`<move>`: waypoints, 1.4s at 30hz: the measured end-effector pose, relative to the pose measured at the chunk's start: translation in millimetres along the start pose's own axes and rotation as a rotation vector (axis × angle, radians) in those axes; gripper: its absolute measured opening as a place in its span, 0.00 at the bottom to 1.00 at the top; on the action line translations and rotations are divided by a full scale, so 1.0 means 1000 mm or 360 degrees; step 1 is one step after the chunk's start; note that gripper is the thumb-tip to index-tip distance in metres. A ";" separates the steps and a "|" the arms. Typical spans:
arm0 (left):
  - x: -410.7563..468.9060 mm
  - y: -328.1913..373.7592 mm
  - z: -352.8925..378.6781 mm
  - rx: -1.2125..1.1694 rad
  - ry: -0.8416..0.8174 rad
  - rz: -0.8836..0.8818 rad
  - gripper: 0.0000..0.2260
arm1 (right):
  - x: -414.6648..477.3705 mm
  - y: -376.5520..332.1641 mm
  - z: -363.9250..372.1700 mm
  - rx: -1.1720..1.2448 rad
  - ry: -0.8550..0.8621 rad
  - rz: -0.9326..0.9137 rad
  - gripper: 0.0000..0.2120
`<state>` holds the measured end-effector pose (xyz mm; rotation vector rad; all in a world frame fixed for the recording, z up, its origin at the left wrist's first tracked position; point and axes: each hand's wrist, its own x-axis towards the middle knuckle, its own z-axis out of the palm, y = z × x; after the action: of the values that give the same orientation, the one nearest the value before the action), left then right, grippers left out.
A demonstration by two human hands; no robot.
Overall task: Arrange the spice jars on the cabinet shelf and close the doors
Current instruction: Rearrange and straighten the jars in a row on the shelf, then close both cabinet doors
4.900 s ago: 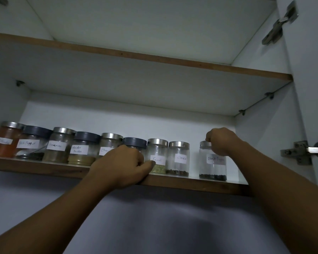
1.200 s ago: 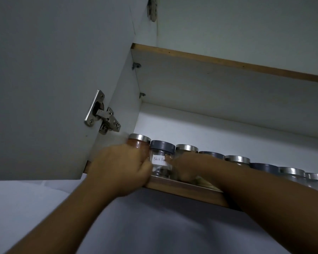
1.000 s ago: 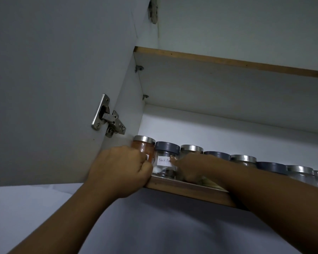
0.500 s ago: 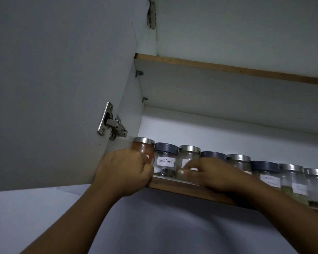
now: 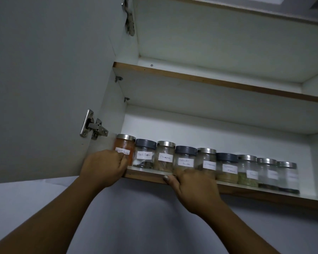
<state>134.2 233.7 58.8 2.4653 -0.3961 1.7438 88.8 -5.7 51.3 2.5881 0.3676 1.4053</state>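
Standing upright, spice jars [image 5: 185, 158] line the shelf [image 5: 264, 194], left hand [image 5: 104, 167] gripping orange jar [image 5: 124, 145]

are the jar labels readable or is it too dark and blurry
Head view: dim and bluish overall, yet the orange jar shows its colour and the Black Pepper label reads sharply. Head view, right end: the far-right jars' labels smear into unreadable blur.
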 end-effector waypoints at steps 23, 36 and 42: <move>-0.074 0.109 -0.133 -0.0046 -0.0446 -0.0002 0.22 | -0.110 0.011 -0.092 0.0234 -0.0394 -0.0153 0.42; -0.130 0.122 -0.311 -0.0175 0.0286 -0.0536 0.15 | -0.193 -0.047 -0.162 0.0560 -0.0023 -0.0439 0.40; -0.155 0.090 -0.395 0.0175 0.0451 -0.0597 0.15 | -0.196 -0.140 -0.194 0.0789 0.0020 -0.0608 0.40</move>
<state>-298.4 260.4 42.3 2.1296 0.1802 1.9411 -195.7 76.2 -37.5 2.6513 1.2783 1.3160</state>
